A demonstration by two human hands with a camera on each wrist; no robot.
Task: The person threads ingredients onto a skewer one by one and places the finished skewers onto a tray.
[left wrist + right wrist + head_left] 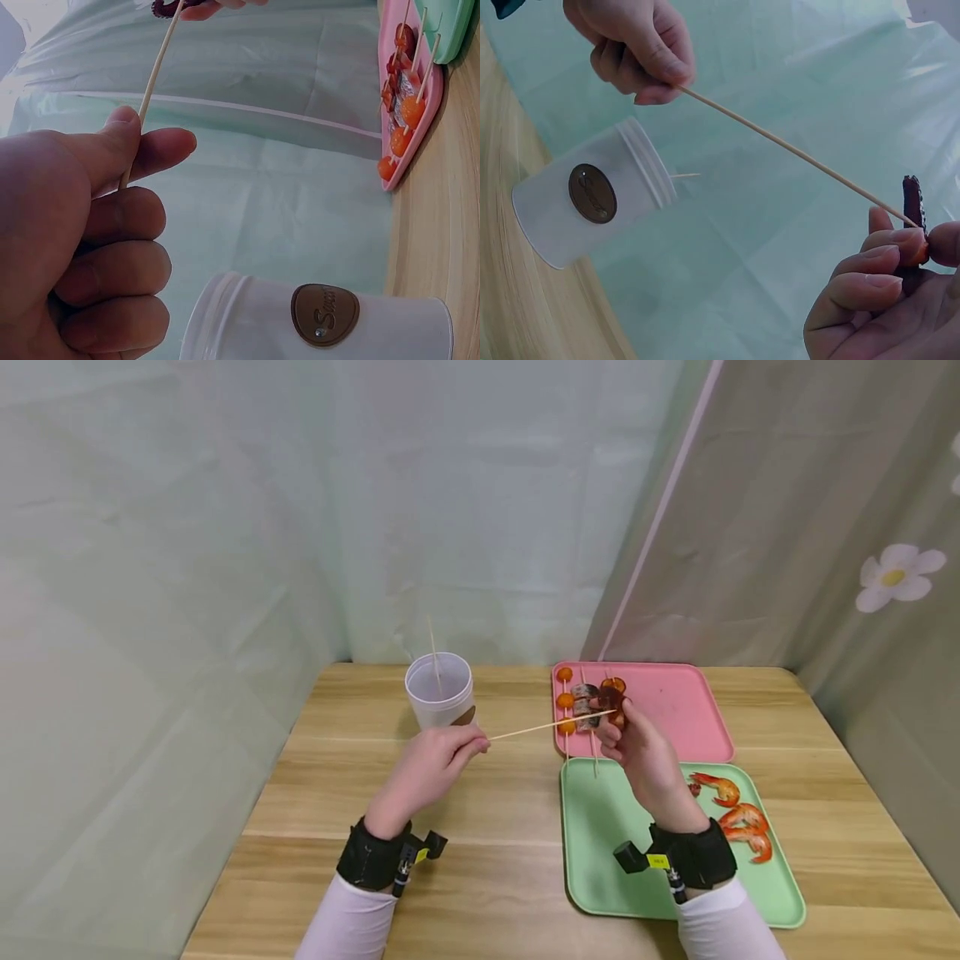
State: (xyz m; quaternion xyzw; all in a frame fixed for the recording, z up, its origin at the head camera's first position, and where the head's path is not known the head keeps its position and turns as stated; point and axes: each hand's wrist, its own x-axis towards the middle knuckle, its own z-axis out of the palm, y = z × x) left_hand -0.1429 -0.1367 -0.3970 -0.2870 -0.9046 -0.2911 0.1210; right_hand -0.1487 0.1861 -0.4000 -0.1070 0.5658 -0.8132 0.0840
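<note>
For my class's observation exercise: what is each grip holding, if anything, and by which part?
The right grip pinches a dark food piece, one end sticking out; the left grip pinches a wooden skewer near the end away from that piece.

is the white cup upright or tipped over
Upright: the white cup stands on the table, its mouth facing up, a skewer poking out.

The table (495, 860) carries a cup (437, 713), pink tray (678, 710) and green tray (600, 852).

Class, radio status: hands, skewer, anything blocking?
Left hand pinches wooden skewer. Right hand holds dark food piece. Skewer tip at piece; piercing unclear. No obstruction visible.
</note>
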